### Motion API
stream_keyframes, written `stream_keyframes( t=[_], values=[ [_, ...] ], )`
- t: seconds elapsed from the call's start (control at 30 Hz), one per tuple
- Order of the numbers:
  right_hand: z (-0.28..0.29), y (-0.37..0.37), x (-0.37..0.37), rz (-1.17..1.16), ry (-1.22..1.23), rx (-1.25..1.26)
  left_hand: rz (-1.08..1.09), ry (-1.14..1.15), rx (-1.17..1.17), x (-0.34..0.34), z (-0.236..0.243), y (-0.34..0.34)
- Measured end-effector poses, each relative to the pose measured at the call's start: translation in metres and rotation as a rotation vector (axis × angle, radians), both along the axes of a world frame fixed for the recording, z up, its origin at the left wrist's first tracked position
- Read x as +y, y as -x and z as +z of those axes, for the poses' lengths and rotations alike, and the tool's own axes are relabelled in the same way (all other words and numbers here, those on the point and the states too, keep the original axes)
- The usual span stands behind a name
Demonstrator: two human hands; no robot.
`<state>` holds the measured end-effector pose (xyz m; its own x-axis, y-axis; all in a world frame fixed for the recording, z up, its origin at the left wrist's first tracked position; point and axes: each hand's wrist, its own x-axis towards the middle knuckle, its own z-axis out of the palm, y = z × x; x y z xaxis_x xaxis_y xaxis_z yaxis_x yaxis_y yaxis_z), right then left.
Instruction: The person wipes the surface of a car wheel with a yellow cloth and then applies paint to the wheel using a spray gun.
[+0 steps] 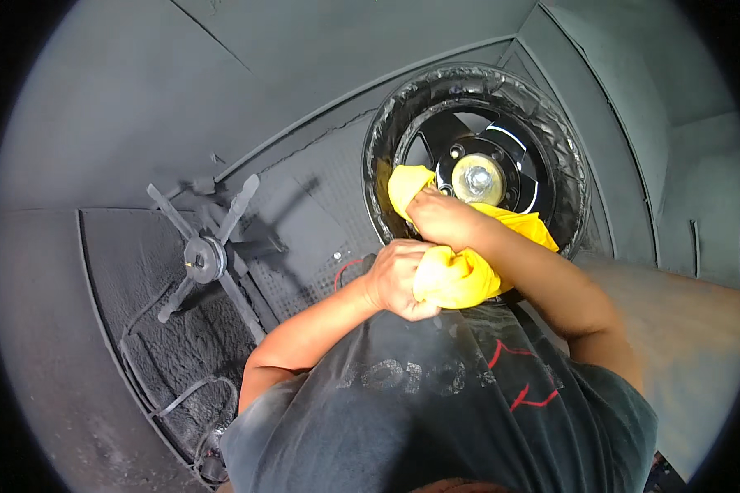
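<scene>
A yellow cloth (456, 279) is bunched in my left hand (399, 278), whose fingers are curled round it close to my shirt. My right hand (442, 215) crosses above, closed on a yellow portion and pressing it to the left side of a glossy black spoked wheel (522, 146). More yellow fabric shows under my right forearm; whether it is all one piece I cannot tell. Wrinkled black plastic-like covering (567, 135) wraps the tyre around the wheel. At the hub sits a pale yellow disc (478, 180) with a crumpled silvery centre.
To the left stands a grey-coated stand (205, 260) with several arms radiating from a round hub. A dark, rough mat-like surface (181, 361) lies below it, with a hose or cable (193, 390) across it. Grey walls (288, 57) rise behind and to the right of the wheel.
</scene>
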<state>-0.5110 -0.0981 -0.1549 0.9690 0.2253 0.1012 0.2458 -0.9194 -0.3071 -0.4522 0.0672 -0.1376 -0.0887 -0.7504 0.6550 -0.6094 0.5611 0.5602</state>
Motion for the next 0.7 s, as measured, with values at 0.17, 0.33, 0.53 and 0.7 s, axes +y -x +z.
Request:
stream_keyframes(
  t=[0.17,0.33,0.53,0.7],
  values=[
    [-0.022,0.071,0.018,-0.16,-0.274,-0.044,-0.143,-0.076,0.124,0.006,-0.003,0.024],
    [-0.004,0.028,0.002,-0.334,-0.179,0.064,-0.288,-0.118,0.312,-0.004,0.001,0.048],
    [-0.006,0.05,0.008,-0.38,-0.199,0.164,-0.199,-0.068,0.105,0.004,0.01,0.026],
    [-0.003,-0.011,-0.018,-0.522,-0.189,0.057,-0.064,0.041,-0.042,-0.005,0.014,-0.001]
  ],
)
